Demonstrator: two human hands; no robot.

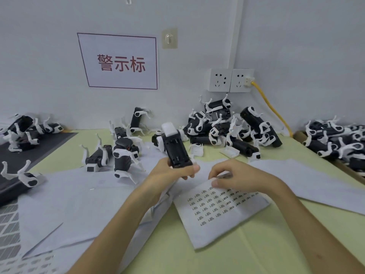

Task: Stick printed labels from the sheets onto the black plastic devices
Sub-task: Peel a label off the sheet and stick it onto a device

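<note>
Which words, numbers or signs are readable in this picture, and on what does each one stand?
"警示标": red characters on the white wall sign.
Printed labels on the label sheet: too small to read.
Patterned sheets at lower left: blurred, unreadable.

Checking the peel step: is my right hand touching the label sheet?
Touching. In the head view the right hand lays its thumb on the top edge of the label sheet.

Wall sign (120, 61) — red "警示标"; sheet labels unreadable.
</note>
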